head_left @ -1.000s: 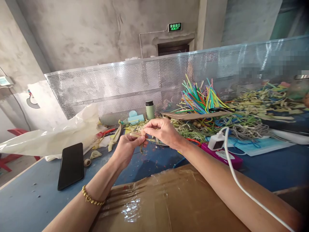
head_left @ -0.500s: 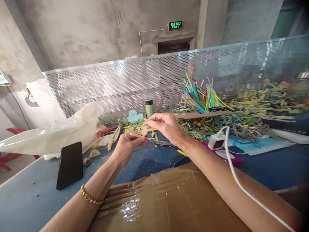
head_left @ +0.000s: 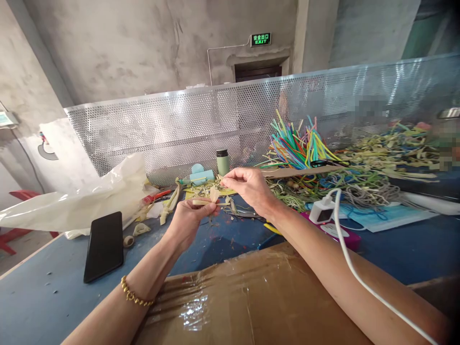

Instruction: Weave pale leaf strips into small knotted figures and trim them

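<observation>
Biggest thing here is the blue bench [head_left: 36, 287], with a perforated metal screen [head_left: 161, 134] running along its back edge. Taped cardboard [head_left: 230, 306] covers the middle of the near edge, and a milky plastic sheet [head_left: 82, 206] sprawls over the back left corner. There's a bunch of bright coloured sticks [head_left: 296, 146] toward the back edge, right of centre. Right hand [head_left: 253, 189] is out past the cardboard, thumb and fingertips close together with a pale bit right at the tips; honestly can't tell if it's gripped. Left hand [head_left: 190, 218] is just beside it, pinching a pale strip [head_left: 200, 202] between thumb and fingers, so the strip sits above mid-bench. Black phone [head_left: 104, 247] lies near the left edge, and a green bottle [head_left: 223, 164] with a dark cap stands upright near the back edge.
</observation>
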`<state>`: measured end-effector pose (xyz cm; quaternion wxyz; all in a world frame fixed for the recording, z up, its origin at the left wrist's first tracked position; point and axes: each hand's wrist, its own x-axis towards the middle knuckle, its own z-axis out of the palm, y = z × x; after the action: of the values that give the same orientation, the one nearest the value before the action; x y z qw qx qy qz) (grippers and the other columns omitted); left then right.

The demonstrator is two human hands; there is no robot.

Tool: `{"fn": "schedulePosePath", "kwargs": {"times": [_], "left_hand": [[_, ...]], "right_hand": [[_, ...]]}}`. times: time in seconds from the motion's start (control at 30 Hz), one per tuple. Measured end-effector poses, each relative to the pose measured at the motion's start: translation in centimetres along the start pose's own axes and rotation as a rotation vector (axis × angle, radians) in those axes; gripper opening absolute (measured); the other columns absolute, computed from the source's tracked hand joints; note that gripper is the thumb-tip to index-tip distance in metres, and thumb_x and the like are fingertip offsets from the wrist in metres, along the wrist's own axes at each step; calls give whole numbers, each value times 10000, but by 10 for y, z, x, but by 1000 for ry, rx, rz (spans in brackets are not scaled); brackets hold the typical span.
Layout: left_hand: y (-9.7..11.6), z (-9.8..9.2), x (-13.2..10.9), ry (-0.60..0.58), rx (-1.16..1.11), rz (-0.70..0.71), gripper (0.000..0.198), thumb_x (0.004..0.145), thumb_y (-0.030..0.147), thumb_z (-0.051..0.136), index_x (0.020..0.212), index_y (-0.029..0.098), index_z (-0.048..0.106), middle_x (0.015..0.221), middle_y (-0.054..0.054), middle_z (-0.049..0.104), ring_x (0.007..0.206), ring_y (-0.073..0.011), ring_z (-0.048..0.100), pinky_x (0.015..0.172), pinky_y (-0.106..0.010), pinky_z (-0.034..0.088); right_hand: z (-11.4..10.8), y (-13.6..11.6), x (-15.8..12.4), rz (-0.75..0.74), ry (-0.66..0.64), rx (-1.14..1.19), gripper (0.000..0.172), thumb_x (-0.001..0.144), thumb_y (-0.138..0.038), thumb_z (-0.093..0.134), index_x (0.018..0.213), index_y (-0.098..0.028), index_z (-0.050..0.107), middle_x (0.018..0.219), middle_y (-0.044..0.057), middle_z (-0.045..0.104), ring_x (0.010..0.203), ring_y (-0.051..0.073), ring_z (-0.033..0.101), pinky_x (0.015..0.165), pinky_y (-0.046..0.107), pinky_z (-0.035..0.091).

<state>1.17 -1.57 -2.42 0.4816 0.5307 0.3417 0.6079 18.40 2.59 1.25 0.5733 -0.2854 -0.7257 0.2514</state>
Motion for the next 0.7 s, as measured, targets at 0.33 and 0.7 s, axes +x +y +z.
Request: {"fn": "schedulePosePath", "kwargs": {"times": [0.33, 0.7], "left_hand": [[1, -3, 5, 49, -45, 25, 217, 584, 233, 863, 733, 111, 762, 755, -75, 725, 700, -142, 622, 701, -292, 516], [0, -2, 2, -15, 49, 69, 191, 610, 260, 855, 691, 117, 758, 696, -61, 707, 673, -139, 584, 663, -283, 461]], "right_hand": [[9, 6, -8, -261, -83, -417, 133, 813, -146, 617, 721, -164, 712, 687, 8, 592, 620, 114, 506, 622, 270, 400], [16, -4, -17, -418, -167, -464, 224, 874, -103, 561, 686, -153, 671, 731, 27, 559, 670, 123, 495, 650, 276, 398]]}}
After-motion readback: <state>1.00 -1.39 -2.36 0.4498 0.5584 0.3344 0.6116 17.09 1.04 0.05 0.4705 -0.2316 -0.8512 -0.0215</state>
